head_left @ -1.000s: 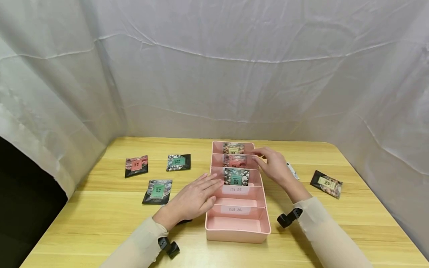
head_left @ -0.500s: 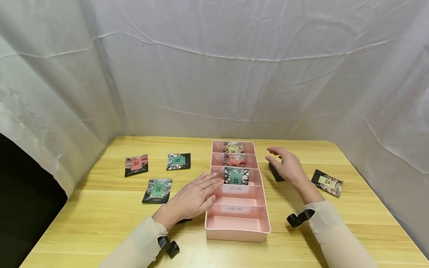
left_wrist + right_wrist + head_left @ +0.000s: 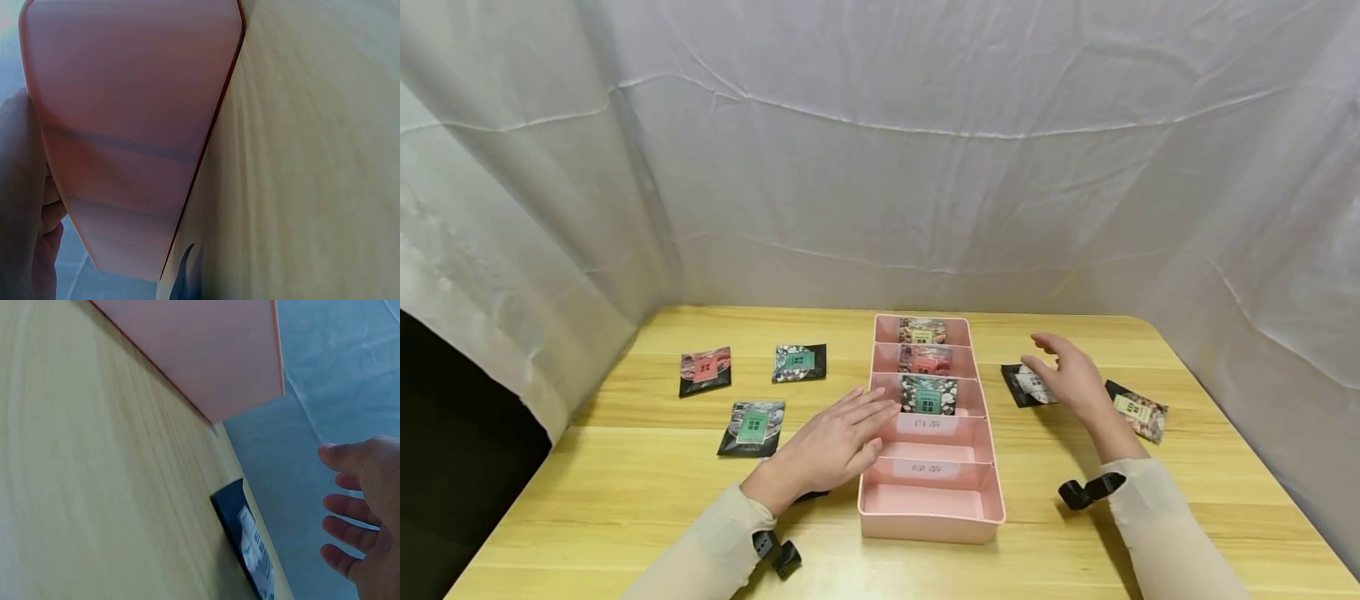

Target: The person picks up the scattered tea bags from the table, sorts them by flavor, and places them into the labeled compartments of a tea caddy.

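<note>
A long pink divided box (image 3: pixel 931 530) stands mid-table, its near two compartments bare behind white handwritten labels. My left hand (image 3: pixel 829 443) lies with extended fingers on its left rim. To the right of the box, my right hand (image 3: pixel 1078 390) hovers with parted fingers, holding nothing. Partly under that hand in the head view lies a black and white tea sachet (image 3: pixel 1019 386); the right wrist view shows the sachet (image 3: pixel 250 544) lying apart from the fingers. Inside the far compartments stand a yellow-labelled sachet (image 3: pixel 922 331), a red-labelled one (image 3: pixel 927 360) and a green-labelled one (image 3: pixel 929 396).
On the left lie a red-labelled sachet (image 3: pixel 705 372), a floral green-labelled one (image 3: pixel 800 363) and another green-labelled one (image 3: pixel 752 428). A further dark packet is mostly hidden beneath the left forearm. At far right lies a yellow-labelled sachet (image 3: pixel 1138 412). Grey curtains (image 3: pixel 880 167) surround the table.
My right hand has drawn away from the box's right rim and moved rightward, over the black and white sachet, uncovering more of it. The left hand has stayed put.
</note>
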Demonstrator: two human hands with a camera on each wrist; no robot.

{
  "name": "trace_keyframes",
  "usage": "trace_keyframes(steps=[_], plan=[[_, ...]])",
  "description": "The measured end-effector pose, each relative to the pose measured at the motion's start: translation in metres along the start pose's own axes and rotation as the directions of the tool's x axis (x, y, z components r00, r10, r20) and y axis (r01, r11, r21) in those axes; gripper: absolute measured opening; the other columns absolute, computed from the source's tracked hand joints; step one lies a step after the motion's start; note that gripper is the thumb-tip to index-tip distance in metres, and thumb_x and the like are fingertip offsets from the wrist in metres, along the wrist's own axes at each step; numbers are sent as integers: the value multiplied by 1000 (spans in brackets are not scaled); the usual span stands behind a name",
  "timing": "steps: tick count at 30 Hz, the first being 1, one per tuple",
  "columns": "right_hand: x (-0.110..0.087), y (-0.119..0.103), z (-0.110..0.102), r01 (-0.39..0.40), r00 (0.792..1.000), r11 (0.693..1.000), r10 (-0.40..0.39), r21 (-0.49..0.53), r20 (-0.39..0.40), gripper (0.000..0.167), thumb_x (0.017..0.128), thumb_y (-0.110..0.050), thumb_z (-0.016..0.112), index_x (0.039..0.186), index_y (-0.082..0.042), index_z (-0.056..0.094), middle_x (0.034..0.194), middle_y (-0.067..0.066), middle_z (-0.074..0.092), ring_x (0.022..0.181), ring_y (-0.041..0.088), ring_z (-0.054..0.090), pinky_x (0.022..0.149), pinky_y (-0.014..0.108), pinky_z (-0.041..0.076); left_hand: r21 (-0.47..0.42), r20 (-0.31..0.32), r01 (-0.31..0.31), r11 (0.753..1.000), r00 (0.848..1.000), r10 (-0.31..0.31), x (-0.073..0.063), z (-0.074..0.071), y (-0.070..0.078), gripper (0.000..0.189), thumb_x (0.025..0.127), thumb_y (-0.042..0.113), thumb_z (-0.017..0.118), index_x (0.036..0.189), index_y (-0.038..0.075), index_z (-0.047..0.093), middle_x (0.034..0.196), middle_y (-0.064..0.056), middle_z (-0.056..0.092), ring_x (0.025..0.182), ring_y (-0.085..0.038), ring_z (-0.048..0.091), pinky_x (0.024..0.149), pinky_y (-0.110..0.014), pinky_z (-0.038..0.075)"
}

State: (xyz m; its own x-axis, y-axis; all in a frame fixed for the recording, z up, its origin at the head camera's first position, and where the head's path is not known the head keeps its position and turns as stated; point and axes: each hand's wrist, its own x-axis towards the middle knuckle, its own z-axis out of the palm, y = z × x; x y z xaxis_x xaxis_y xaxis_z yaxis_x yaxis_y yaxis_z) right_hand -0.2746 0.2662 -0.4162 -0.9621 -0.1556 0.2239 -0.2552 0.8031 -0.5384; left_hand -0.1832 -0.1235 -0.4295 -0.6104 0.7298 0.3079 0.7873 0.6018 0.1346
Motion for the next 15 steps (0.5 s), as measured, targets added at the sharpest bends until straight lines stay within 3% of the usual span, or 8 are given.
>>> trace_keyframes(steps=[10,15], plan=[[-10,20,1,-90,993,996,92,-27,77,73,97,-43,59,147,4,35,143,31,41,130,52,36,104,67,31,-10,5,7,1000,1000,-7,0,1,0,50,101,24,47,148,8,43,152,-8,40,145,-23,26,121,-34,11],[-11,27,3,-97,990,994,101,-44,101,80,94,-47,61,148,5,32,146,30,39,131,53,34,105,67,29,-12,5,13,1000,1000,-13,0,1,0,50,101,24,47,148,8,43,153,-7,40,145,-21,25,121,-34,12]])
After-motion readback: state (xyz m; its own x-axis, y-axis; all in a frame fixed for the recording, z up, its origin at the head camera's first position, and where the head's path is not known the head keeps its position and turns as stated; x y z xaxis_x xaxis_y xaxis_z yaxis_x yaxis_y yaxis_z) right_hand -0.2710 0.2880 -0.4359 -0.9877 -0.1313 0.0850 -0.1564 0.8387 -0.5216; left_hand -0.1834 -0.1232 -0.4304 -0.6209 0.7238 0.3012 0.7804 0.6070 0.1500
